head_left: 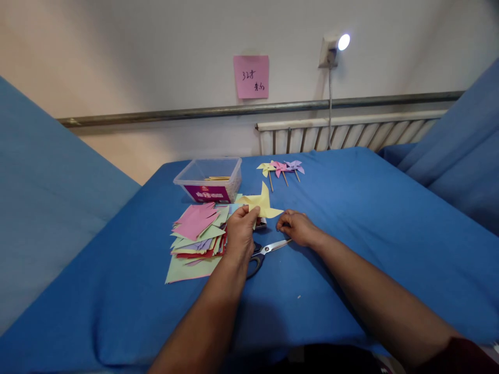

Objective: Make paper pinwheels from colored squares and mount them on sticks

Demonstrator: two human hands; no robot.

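Observation:
My left hand [242, 231] is closed on a yellow paper pinwheel [264, 203], thumb over its middle, with its blades spread out. To the right, my right hand [297, 227] hovers beside one blade tip with its fingers curled together; whatever they pinch, if anything, is too small to make out. Beneath the hands lie scissors [267, 250] with dark handles, their blades pointing towards my right hand. Left of my left hand rises a stack of cut coloured paper [198, 228], pink on top. Behind my left hand a small box [261, 224] is mostly hidden.
A clear plastic tub [207, 182] with thin sticks [217, 178] inside stands behind the paper. Three pinwheels on sticks [281, 168] lie at the back of the blue-covered table [374, 218]. Blue curtains [50, 197] hang at both sides. A radiator [351, 130] runs along the wall.

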